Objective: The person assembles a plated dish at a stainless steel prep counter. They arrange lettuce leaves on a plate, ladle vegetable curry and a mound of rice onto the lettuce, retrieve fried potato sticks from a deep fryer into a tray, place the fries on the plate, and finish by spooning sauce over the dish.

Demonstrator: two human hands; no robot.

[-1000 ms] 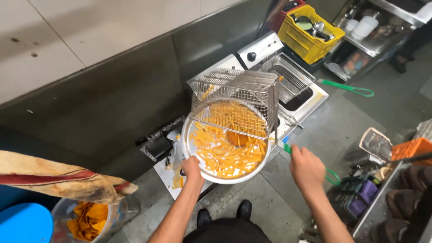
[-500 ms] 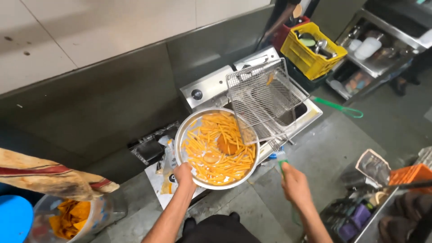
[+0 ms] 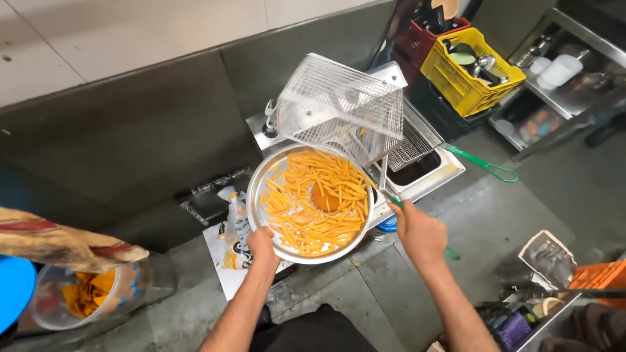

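fries [image 3: 313, 205] fill a metal bowl [image 3: 261, 189] gripped by left hand [image 3: 263, 244]; right hand [image 3: 420, 231] clasps the upturned fry basket's [image 3: 339, 107] mostly hidden handle.

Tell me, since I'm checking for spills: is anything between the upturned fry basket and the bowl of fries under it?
Nothing visible. The empty wire fry basket, its handle gripped by the right hand, hangs tilted directly over the metal bowl of fries, which the left hand holds at its rim.

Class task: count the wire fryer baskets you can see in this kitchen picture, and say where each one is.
2. One wire basket is tipped upside down above the bowl of fries, its handle in the right hand. The second basket, green-handled, sits in the fryer behind. Others may be hidden.
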